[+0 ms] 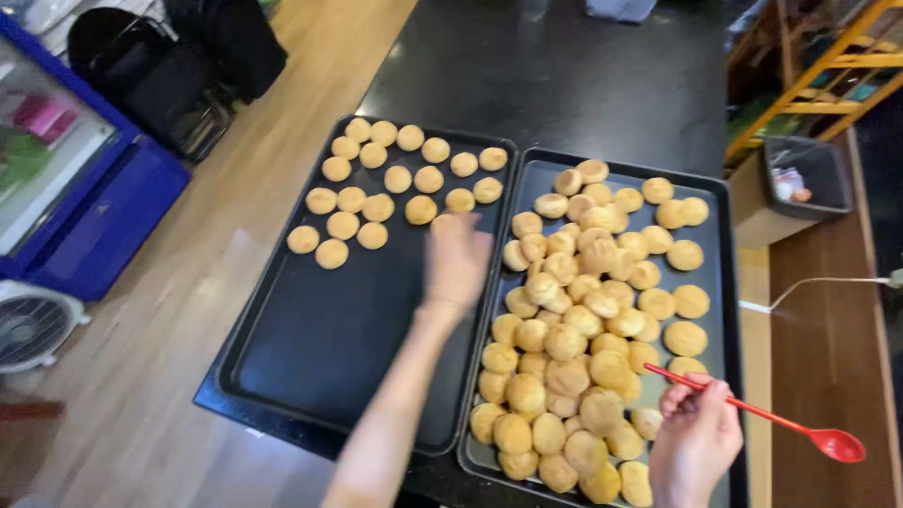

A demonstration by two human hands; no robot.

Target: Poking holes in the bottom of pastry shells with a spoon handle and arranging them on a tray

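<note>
A dark, speckled worktop [564, 75] is seen running from the far edge of the view toward the near edge, with a pale wooden floor [188, 310] to its left. At the far left a blue-framed chest with a glass top [66, 188] is stood on the floor, a small white fan [28, 325] below it, and black bags [179, 56] are piled near the far left corner. To the right of the worktop a yellow metal rack [828, 66] and a grey bin [809, 179] are visible, with a wooden surface [828, 329] and a white cable [818, 282] nearer.

Two black baking trays are laid side by side, touching, across the near part of the worktop. The left tray [320, 367] is mostly bare; golden round buns [376, 207] are set out in loose rows at its far end only. The right tray [715, 245] is crowded with a heap of buns [574, 348], piled along its left side and thinner toward its right edge.

The left hand [456, 259] is held over the seam between the trays, near the last bun of the rows; it is blurred, so it cannot be told whether it is open or closed. The right hand [696, 437] is closed around a red spoon [762, 414] at the near right corner of the right tray, the bowl of the spoon pointing right, beyond the tray edge.
</note>
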